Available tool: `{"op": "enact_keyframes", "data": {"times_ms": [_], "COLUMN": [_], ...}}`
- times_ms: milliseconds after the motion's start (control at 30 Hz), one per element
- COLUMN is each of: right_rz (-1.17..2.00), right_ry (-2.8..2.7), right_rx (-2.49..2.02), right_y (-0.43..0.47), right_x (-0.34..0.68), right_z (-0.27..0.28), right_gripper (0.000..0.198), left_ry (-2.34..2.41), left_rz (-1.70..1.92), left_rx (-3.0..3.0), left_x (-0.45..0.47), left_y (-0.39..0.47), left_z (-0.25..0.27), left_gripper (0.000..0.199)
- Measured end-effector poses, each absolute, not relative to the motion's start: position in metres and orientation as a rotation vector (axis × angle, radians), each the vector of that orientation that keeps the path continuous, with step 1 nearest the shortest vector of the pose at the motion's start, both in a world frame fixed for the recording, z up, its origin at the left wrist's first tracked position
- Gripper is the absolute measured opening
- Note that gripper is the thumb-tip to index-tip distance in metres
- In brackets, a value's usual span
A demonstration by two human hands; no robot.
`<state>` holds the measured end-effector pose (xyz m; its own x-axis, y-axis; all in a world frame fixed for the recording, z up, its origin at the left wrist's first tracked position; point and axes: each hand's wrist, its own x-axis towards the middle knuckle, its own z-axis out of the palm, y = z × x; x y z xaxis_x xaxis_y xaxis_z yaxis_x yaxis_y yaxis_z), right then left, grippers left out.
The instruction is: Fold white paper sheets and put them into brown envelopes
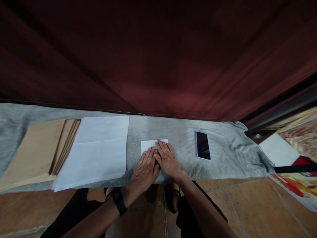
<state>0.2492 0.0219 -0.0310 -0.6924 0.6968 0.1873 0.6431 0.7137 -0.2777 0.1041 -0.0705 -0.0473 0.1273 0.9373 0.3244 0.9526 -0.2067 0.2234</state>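
Observation:
A small folded piece of white paper (pixel 148 144) lies on the grey cloth in front of me, its far edge showing beyond my fingers. My left hand (pixel 145 168) rests flat on its left part, fingers stretched out. Flat on the right part lies my right hand (pixel 168 159), fingers extended and its thumb touching my left hand. The near part of the paper is hidden under both hands. To the left lies a stack of white paper sheets (pixel 99 148) with a crease across the top one.
Brown paper envelopes (pixel 34 148) lie fanned at the far left, partly under the white sheets. A phone (pixel 203 145) with a pale purple case lies to the right. A dark red curtain (pixel 158 59) hangs behind the grey cloth (pixel 173 124). Printed boxes stand at the far right.

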Motion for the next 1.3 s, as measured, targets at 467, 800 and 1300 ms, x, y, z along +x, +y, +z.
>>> {"op": "enact_keyframes", "data": {"times_ms": [467, 800, 1300], "right_rz": [0.264, 0.433, 0.694], "right_ry": [-2.417, -2.215, -1.967], "right_rx": [-1.468, -1.677, -1.62], "right_y": [0.047, 0.056, 0.078], "right_x": [0.26, 0.255, 0.263], "right_z": [-0.023, -0.018, -0.028], "right_gripper": [0.05, 0.041, 0.017], "left_ry": [-2.34, -2.442, -2.725], "left_rz": [-0.665, -1.017, -1.57], "left_rx": [-2.106, -2.062, -1.799], "left_x": [0.072, 0.066, 0.065], "left_y": [-0.054, -0.039, -0.023], "left_z": [-0.032, -0.045, -0.033], "left_gripper": [0.056, 0.055, 0.06]}}
